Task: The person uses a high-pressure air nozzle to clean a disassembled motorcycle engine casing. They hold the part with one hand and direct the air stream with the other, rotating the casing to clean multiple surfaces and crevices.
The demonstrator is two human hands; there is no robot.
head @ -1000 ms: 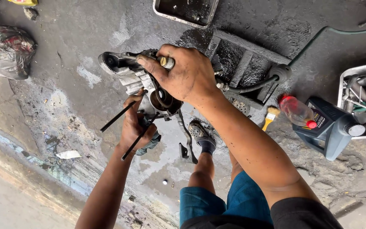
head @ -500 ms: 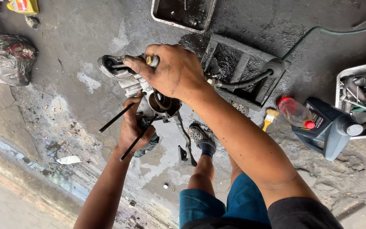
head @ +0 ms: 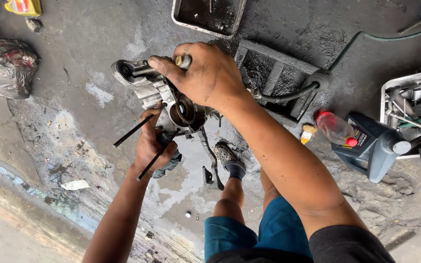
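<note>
The engine part is grey and oily; the rods are black; the shorts are blue; the oil jug is blue-grey.

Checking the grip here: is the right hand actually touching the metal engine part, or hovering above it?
Touching. The head view shows the right hand lying on top of the metal engine part, fingers curled over its upper edge with no gap. The left hand supports it from below.

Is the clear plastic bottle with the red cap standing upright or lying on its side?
Lying on its side. The clear plastic bottle with the red cap rests flat on the oily ground, cap toward the blue-grey oil jug.
</note>
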